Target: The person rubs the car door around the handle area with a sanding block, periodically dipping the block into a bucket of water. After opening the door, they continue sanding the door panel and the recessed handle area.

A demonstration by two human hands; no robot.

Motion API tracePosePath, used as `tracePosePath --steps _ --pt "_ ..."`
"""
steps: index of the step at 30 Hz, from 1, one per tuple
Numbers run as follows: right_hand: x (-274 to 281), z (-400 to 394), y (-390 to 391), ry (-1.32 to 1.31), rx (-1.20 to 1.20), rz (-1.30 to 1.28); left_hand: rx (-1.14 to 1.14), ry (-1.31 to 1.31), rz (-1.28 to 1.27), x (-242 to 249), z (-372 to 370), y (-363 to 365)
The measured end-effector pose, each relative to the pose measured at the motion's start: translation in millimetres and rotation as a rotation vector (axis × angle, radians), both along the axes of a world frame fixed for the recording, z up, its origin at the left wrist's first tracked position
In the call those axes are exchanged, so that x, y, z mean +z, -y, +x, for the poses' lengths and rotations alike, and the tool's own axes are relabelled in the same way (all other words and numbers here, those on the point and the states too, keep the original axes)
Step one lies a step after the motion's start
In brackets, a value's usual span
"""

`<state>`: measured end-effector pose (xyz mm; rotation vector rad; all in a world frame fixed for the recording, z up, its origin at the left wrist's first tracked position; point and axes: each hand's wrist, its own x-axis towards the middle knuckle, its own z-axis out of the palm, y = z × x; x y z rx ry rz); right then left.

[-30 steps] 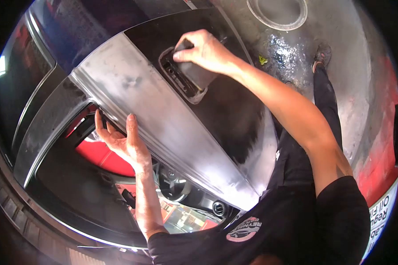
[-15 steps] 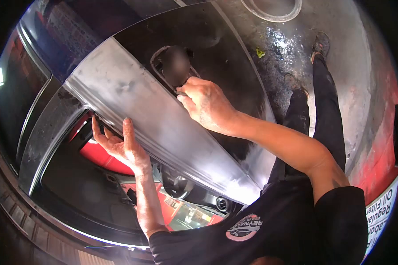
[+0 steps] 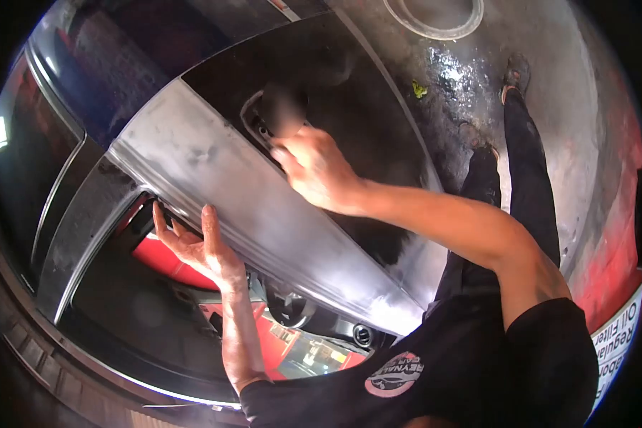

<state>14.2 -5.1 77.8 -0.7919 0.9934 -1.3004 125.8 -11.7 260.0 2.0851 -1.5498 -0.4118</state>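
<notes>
A car door panel [image 3: 221, 157] with a bare, silvery upper band and a dark lower skin lies across the view. Close to the recessed handle area [image 3: 252, 118], my right hand [image 3: 317, 167] has its fingers curled together against the dark skin; a blur covers part of that spot, and anything between the fingers is hidden. My left hand [image 3: 200, 246] is raised at the window opening, fingers spread, with fingertips near the lower edge of the silvery band. Nothing shows in its palm.
Through the window opening are a steering wheel [image 3: 289, 307] and red interior parts. A round ring [image 3: 435, 18] lies on the wet concrete floor [image 3: 549, 157]. A white sign with print [image 3: 617, 342] stands at the right edge.
My right hand has shifted slightly left along the panel. My left hand sits a little lower, still spread. The car appears shifted slightly down in view.
</notes>
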Motion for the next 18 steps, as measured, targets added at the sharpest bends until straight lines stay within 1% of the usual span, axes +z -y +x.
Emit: tracePosePath --steps 1,2,4,5,7,8,10,11,12,14,15,16,18 --pt "-1.7 5.7 21.9 -0.124 -0.01 -0.054 -0.003 -0.003 -0.01 -3.9 -0.4 2.1" --pt "2.1 -1.6 43.3 -0.143 0.027 -0.054 0.022 -0.022 -0.008 -4.2 -2.3 1.2" --pt "-10.4 9.4 18.5 -0.124 -0.097 -0.177 0.051 -0.032 0.006 0.5 -5.0 -2.3" --pt "-7.6 0.8 -1.9 -0.005 -0.024 -0.098 0.047 -0.036 -0.005 -1.2 -4.1 -0.5" --pt "-1.3 -5.7 -21.4 0.123 -0.014 -0.012 0.043 -0.024 0.007 -0.9 -1.6 1.7" --pt "-7.4 1.9 -15.1 0.124 -0.011 -0.008 0.047 -0.022 0.011 -0.2 -1.8 0.2" --pt "-10.2 5.6 29.6 -0.154 -0.03 -0.12 0.054 -0.031 0.004 -1.5 -2.5 0.4" --pt "1.1 -4.9 46.8 -0.036 -0.01 0.002 0.059 -0.028 0.0 -1.6 0.2 0.0" --pt "-3.0 -9.0 43.3 0.022 0.15 0.053 0.042 -0.015 0.002 0.0 3.6 0.1" --pt "-18.8 -2.5 1.0 0.016 0.038 -0.09 0.026 -0.02 -0.009 -3.1 3.3 2.6" --pt "-10.8 -12.0 -12.2 0.151 0.058 -0.023 0.032 -0.03 -0.006 -1.9 1.2 3.1" --pt "-11.5 -10.4 -8.5 0.15 0.067 -0.028 0.044 -0.039 -0.008 -1.4 -0.7 1.9" --pt "-10.2 -1.3 7.0 -0.028 -0.018 -0.085 0.066 -0.038 0.009 1.2 -4.7 1.3"
